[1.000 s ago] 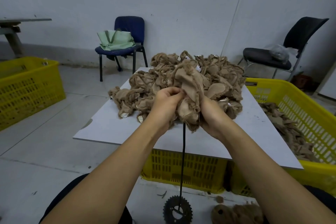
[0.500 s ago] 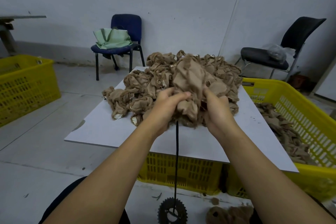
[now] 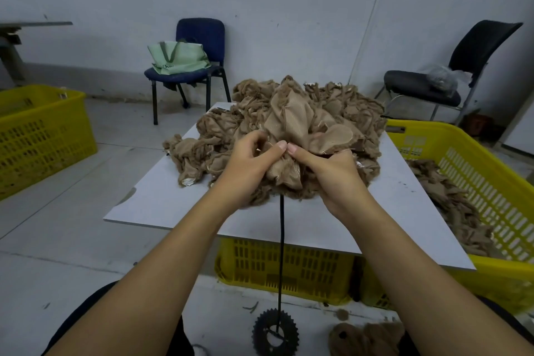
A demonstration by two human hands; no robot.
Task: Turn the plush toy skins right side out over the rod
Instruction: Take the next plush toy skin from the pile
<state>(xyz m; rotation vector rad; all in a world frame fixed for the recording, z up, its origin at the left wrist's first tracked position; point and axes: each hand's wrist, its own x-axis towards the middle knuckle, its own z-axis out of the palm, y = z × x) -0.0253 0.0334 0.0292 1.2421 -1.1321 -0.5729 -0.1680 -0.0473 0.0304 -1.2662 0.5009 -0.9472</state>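
A thin black rod [image 3: 281, 254] stands upright from a toothed gear base [image 3: 275, 332] on the floor. Its top is hidden inside a tan plush skin [image 3: 291, 127], inside out, that I hold over it. My left hand [image 3: 248, 165] pinches the skin's lower edge on the left. My right hand [image 3: 332, 170] grips the bunched edge on the right, thumb tips nearly touching. Behind lies a heap of more tan skins [image 3: 219, 136] on a white board [image 3: 161, 196].
The board rests on yellow crates [image 3: 289, 269]. A yellow crate [image 3: 462, 170] at right holds more skins; another yellow crate [image 3: 43, 136] stands at left. Turned furry skins [image 3: 364, 338] lie on the floor. A blue chair [image 3: 199, 46] and a black chair [image 3: 462, 66] stand by the wall.
The skin has been pulled lower over the rod and spread upward. Both hands have shifted their hold, with thumbs now meeting at the front.
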